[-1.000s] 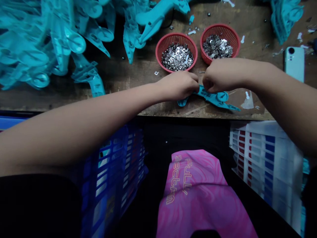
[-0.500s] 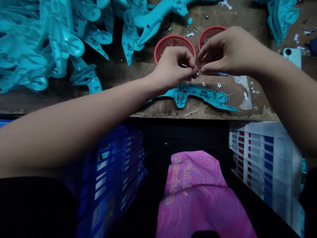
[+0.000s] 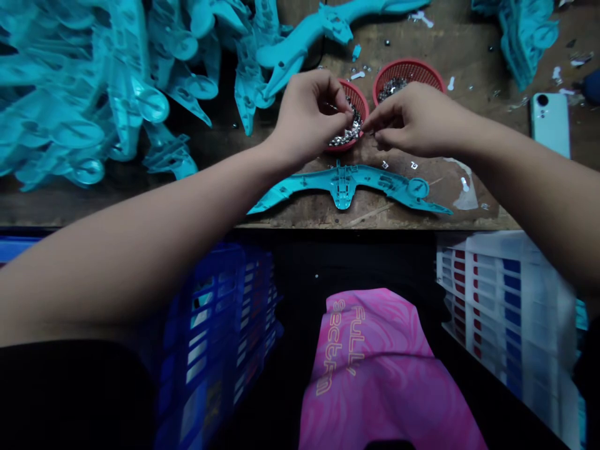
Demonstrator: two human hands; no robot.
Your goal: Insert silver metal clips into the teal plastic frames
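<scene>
The left red basket [image 3: 360,100] is partly hidden by your left hand [image 3: 312,112], with metal bits showing past the fingers. Your right hand [image 3: 417,119] covers the near edge of the right red basket [image 3: 424,64], which also holds metal pieces. Behind your left arm, a big heap of turquoise parts [image 3: 98,94] fills the far left of the table [image 3: 215,140]; a smaller turquoise stack [image 3: 525,37] sits at the far right, with a phone [image 3: 550,125] nearer you. Below the table edge you have a blue crate [image 3: 225,312] on the left, a white crate [image 3: 525,312] on the right and a pink printed cloth [image 3: 375,375] between them.

The curved turquoise part [image 3: 344,184] lies near the table edge, in front of your hands and touched by neither. Your left thumb and index finger come together at the tips, and your right fingers curl toward the thumb; you can't tell whether either pinches anything.

A second ago, both hands were down at the curved part; half a second ago, their fingertips met above it. Now they are apart, and the part's left wing shows more fully.
</scene>
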